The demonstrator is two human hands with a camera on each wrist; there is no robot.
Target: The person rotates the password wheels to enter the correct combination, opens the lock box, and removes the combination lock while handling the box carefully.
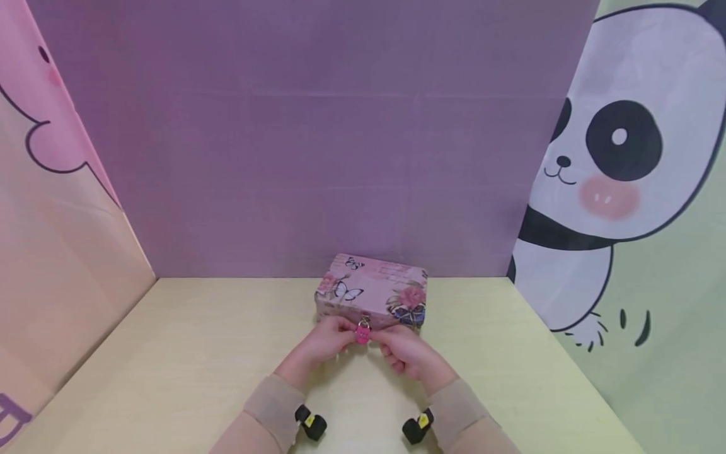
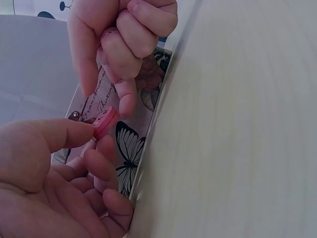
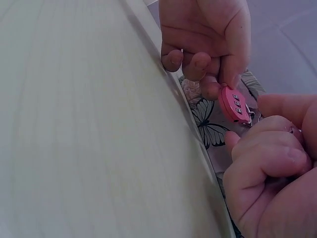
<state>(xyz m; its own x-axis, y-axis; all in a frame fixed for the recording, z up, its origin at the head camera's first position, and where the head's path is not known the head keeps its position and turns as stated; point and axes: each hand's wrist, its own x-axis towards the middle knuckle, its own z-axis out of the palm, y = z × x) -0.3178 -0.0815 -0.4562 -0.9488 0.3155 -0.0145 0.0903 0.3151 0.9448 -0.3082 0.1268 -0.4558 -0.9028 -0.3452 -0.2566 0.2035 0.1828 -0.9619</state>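
Observation:
A pink combination padlock (image 1: 363,333) with number dials hangs at the clasp on the front of a pink box (image 1: 374,284) decorated with butterflies and flowers. My left hand (image 1: 328,340) pinches the padlock's end between thumb and forefinger, as the left wrist view shows; its other fingers bend loosely beneath. From the opposite side my right hand (image 1: 409,353) reaches to the padlock. Its thumb and forefinger stand apart close to the lock, while the remaining fingers curl toward the palm. The metal shackle (image 3: 251,117) shows partly behind the lock body in the right wrist view.
The box stands near the back of a pale wooden table (image 1: 227,353), before a purple backdrop (image 1: 317,139). Side curtains carry a panda drawing (image 1: 641,126) on the right and a pink cartoon figure (image 1: 40,82) on the left. Both wrists wear bands with small black cameras.

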